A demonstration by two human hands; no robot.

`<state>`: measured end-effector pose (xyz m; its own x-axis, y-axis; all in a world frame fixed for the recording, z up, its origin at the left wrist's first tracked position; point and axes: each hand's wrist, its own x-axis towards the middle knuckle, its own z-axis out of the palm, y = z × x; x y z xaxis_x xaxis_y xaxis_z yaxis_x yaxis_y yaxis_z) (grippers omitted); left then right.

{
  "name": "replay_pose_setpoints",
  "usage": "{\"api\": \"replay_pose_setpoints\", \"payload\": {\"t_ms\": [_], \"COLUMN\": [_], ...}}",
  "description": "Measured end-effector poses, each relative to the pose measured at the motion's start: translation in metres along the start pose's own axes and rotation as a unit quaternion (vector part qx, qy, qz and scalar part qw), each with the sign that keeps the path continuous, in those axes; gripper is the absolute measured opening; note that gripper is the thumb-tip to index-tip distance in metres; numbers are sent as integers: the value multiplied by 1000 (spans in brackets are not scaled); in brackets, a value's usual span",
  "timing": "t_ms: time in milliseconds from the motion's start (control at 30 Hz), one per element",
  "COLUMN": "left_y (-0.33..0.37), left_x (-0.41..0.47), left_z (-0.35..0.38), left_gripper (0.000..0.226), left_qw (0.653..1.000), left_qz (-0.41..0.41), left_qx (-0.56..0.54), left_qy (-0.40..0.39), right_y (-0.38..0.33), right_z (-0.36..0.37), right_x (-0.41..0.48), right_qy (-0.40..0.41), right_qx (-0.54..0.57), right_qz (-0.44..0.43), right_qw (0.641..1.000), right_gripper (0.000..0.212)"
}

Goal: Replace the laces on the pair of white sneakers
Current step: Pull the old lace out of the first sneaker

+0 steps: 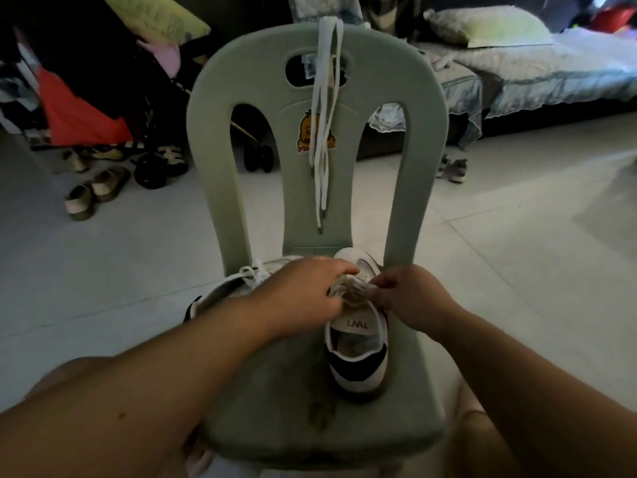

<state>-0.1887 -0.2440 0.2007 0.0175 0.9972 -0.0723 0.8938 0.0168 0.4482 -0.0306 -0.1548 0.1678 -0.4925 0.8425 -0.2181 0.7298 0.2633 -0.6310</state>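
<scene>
Nearest, the left hand (303, 291) and right hand (410, 298) pinch a grubby flat lace (348, 291) on the smooth white sneaker (358, 360); at twelve o'clock, clean laces (324, 132) drape the plastic chair (406, 188).

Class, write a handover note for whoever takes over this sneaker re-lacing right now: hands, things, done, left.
Hands: left hand and right hand both pinch the dingy lace at the upright sneaker eyelets, on the chair seat.
The other sneaker lies beside it, still laced.
The white laces hang over the chair back, unused.
Done: neither shoe relaced. Left: strip both, thread the hanging laces.
</scene>
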Motion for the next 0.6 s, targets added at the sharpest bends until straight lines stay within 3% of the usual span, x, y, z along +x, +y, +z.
{"api": "replay_pose_setpoints", "payload": {"t_ms": [133, 300, 433, 600], "left_y": [5, -8, -11, -16], "left_x": [28, 46, 58, 61], "left_z": [24, 33, 29, 26], "left_gripper": [45, 15, 17, 5], "left_qw": [998, 990, 974, 956], "left_qz": [0, -38, -70, -120], "left_qx": [-67, -132, -214, -261], "left_qy": [-14, -2, -33, -55], "right_y": [0, 1, 1, 3], "right_z": [-8, -14, -14, -13], "right_x": [3, 17, 30, 39], "right_qy": [2, -20, -14, 6], "right_qx": [73, 212, 307, 262], "right_qz": [1, 23, 65, 66], "right_qw": [997, 977, 950, 963], "right_gripper": [12, 8, 9, 11]}}
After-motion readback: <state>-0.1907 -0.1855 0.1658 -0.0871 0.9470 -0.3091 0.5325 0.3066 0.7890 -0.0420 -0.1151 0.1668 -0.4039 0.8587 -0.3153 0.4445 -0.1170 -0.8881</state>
